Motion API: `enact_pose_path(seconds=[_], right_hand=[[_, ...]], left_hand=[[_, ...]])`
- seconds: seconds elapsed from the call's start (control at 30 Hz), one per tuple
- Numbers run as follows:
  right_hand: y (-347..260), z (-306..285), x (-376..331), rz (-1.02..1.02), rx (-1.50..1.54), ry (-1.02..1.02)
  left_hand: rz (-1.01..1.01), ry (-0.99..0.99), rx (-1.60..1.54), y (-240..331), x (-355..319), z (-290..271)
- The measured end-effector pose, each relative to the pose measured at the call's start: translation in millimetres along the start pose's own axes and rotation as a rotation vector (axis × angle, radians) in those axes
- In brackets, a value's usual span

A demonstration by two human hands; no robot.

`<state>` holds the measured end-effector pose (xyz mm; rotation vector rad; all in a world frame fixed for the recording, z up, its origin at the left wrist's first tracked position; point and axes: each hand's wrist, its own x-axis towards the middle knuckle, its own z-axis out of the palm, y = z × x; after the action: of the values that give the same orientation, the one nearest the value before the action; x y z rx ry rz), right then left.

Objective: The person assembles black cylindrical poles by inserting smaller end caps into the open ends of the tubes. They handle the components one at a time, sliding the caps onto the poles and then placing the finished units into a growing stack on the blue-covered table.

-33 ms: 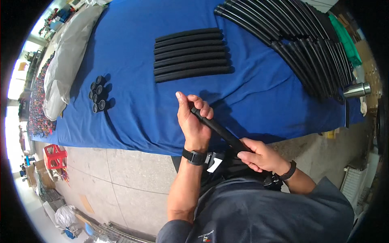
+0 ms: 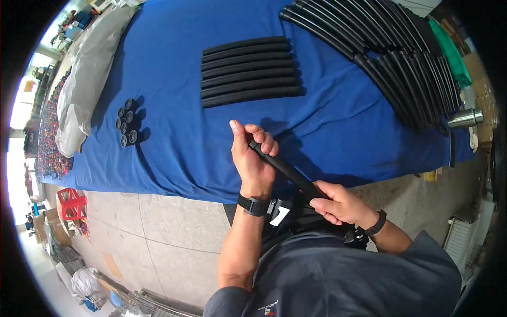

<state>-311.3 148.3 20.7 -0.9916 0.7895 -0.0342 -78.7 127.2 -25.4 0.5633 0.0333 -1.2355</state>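
I hold a black tube [image 2: 288,171] slanted in front of my chest, just past the near edge of a blue-covered table [image 2: 174,142]. My left hand [image 2: 253,156] wraps around the tube's upper end, thumb up. The lower end sits in my right hand [image 2: 340,203], close to my body. A black watch is on my left wrist and a dark band on my right. Several short black foam tubes [image 2: 248,71] lie side by side on the cloth beyond my hands.
Many long black tubes [image 2: 401,58] fan across the table's far right, by a steel cup [image 2: 465,118] and a green item [image 2: 451,53]. Small black round caps [image 2: 127,122] cluster at the left near a grey plastic cover [image 2: 87,68]. A red crate [image 2: 71,203] stands on the concrete floor.
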Motion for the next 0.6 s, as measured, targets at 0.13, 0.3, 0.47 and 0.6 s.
enact_pose_path(seconds=[0.13,0.3,0.47,0.6], right_hand=[[-6.3,3.9,-1.6,0.005,-0.091,0.058],[5.6,6.1,-3.3,-0.008,-0.162,0.115],[-5.3,23.2,-1.4,-0.056,-0.188,0.191],[-22.9,16.1,-5.1,-0.047,-0.128,0.188]], left_hand=[[-0.024,0.007,-0.003,0.8,-0.9,-1.2],[-0.034,0.016,0.013,2.4,-4.3,0.3],[-0.042,-0.003,0.047,11.2,-4.4,-2.1],[0.191,-0.262,0.492,14.5,-3.5,-4.5]])
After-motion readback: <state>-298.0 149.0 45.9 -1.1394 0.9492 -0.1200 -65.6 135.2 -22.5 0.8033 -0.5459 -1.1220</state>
